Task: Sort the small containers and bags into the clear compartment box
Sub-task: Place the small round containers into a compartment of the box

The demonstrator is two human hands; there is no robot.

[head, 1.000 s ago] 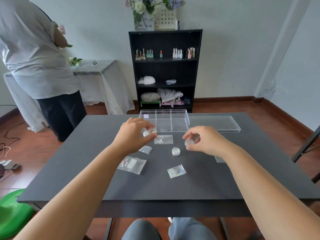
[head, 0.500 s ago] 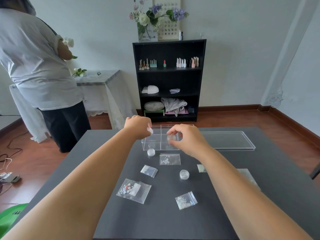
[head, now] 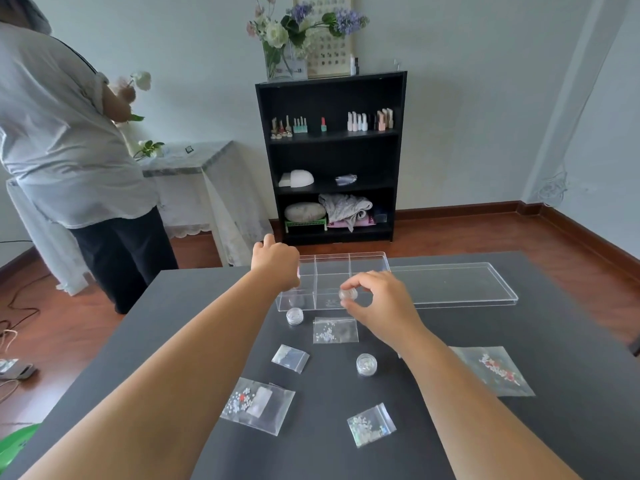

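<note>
A dark table (head: 519,427) fills the near half of the room, and a person's two bare forearms reach out across it. Near its far edge sits the clear compartment box (head: 367,263), with its flat clear lid (head: 453,284) lying just beside it to the right.

The left hand (head: 275,261) is over the box's left end, fingers curled downward above the near-left compartment; from here I cannot tell whether it holds anything. The right hand (head: 377,299) hovers at the box's front wall, thumb and fingertips pinched around a small round clear jar (head: 348,294), which is held just above the near-middle compartment.

Loose on the table, nearer the person than the box: a large bag with red and white pieces (head: 495,370) lies off to the right, and a wide clear bag (head: 258,405) lies under the left forearm's line. A bag of white bits (head: 335,330) rests just below the right hand's fingers. A glittery small bag (head: 371,424) and a smaller empty-looking bag (head: 290,357) lie well apart. Two little jars stand alone: one (head: 294,315) touching the box's front wall, another (head: 366,364) beside the right wrist.
</note>
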